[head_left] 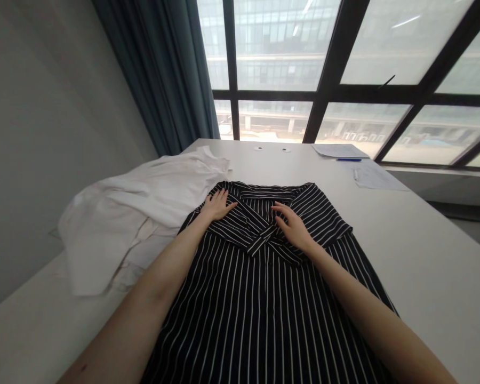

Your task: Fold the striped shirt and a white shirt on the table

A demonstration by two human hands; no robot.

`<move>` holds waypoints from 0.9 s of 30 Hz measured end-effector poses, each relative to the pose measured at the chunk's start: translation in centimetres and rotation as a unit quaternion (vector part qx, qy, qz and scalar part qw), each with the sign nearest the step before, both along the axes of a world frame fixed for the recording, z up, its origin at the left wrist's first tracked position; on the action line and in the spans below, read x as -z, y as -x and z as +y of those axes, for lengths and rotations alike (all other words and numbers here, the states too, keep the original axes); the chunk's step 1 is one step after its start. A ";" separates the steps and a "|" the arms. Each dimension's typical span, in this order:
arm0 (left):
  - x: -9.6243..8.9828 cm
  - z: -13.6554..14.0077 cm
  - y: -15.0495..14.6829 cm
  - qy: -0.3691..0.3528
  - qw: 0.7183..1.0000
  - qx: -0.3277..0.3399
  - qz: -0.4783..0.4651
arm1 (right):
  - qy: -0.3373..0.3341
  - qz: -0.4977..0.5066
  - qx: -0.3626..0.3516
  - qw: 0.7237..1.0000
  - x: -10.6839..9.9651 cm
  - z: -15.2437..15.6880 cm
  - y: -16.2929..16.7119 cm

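At frame centre, left hand [217, 206] is lying open on the striped shirt [244, 298]; right hand [294, 228] is curving loosely, both empty.

Can read no text, label, brand, number or sign, not even on the faintly marked paper sheet [336, 151] near the window [280, 48].

I'm at a wht table [436, 250], its far edge near big windows [280, 48] w/ dk frames [327, 66]; I see a handle [387, 81] on one, toward my R. Daylight comes thru & a bldg [272, 29] shows hazy outside. To my L, a gry wall [44, 106] in shade, w/ a blue curtain [172, 69] hanging btwn it & the windows.
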State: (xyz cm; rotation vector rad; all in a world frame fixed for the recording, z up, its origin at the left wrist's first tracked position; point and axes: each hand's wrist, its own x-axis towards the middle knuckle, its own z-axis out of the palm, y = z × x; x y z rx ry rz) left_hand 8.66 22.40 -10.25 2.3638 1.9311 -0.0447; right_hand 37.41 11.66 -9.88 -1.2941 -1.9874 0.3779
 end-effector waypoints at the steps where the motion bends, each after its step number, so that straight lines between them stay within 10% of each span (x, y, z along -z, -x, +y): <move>1: 0.0 0.0 0.0 -0.001 1.000 -0.001 0.000 | -0.008 -0.023 0.033 0.999 -0.1 0.5 -0.7; 15: -1.7 -2.5 -1.6 -0.157 0.987 0.038 -0.008 | -0.008 -0.187 0.138 0.973 2.3 0.6 -3.3; 27: -2.7 -12.9 -9.6 -0.166 0.957 0.208 -0.120 | -0.081 -0.204 0.100 0.970 0.9 -0.1 -2.9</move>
